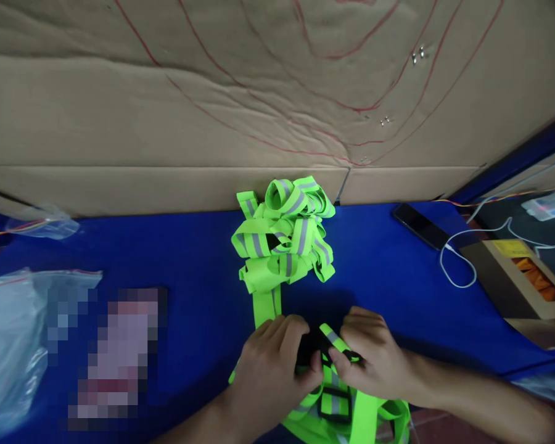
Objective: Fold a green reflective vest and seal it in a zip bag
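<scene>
My left hand [272, 364] is closed around a black piece, too dark to identify, among neon-green straps with a grey stripe. Across from it, my right hand [370, 351] pinches the end of a green reflective strap [333, 338] between thumb and fingers. More of the green webbing [365, 419] hangs below both hands at the table's front edge, with a black rectangular buckle [335, 404] on it. Beyond my hands lies a heap of looped green reflective straps [282, 234], and one band runs from it toward my left hand.
A cardboard panel [166, 123] with red curved lines rises behind the blue table [203, 320]. Clear plastic bags [13, 345] and a pixelated item [120, 351] lie left. On the right are a phone [420, 226], a white cable [460, 285] and a windowed box [513, 277].
</scene>
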`<state>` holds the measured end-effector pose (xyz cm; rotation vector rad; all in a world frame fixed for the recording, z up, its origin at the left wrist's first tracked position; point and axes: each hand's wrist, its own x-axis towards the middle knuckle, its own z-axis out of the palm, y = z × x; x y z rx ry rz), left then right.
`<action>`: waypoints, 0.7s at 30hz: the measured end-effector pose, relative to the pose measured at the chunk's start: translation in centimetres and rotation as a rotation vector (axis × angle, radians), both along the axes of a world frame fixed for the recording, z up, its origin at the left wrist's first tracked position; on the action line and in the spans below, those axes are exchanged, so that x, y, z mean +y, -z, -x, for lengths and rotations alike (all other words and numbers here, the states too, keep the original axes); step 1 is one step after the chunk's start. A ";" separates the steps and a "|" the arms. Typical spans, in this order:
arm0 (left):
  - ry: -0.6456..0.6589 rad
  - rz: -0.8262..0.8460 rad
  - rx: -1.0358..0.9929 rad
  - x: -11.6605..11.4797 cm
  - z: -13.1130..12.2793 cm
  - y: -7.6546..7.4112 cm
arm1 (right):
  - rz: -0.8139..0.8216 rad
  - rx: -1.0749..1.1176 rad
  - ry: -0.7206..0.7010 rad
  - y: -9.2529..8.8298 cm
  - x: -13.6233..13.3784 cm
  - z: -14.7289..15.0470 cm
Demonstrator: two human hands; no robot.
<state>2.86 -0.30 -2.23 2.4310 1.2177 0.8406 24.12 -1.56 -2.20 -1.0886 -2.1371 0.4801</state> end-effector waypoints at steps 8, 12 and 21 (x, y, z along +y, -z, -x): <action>0.147 0.657 -0.177 1.5 1.7 -0.3 | 0.106 0.130 -0.011 -1.0 1.6 -1.5; 0.132 0.931 -0.256 2.6 2.1 -1.8 | 0.102 0.171 -0.080 -1.6 2.3 -2.5; 0.146 0.952 -0.414 4.7 4.2 -2.7 | 0.263 0.152 0.361 -1.2 4.7 -6.2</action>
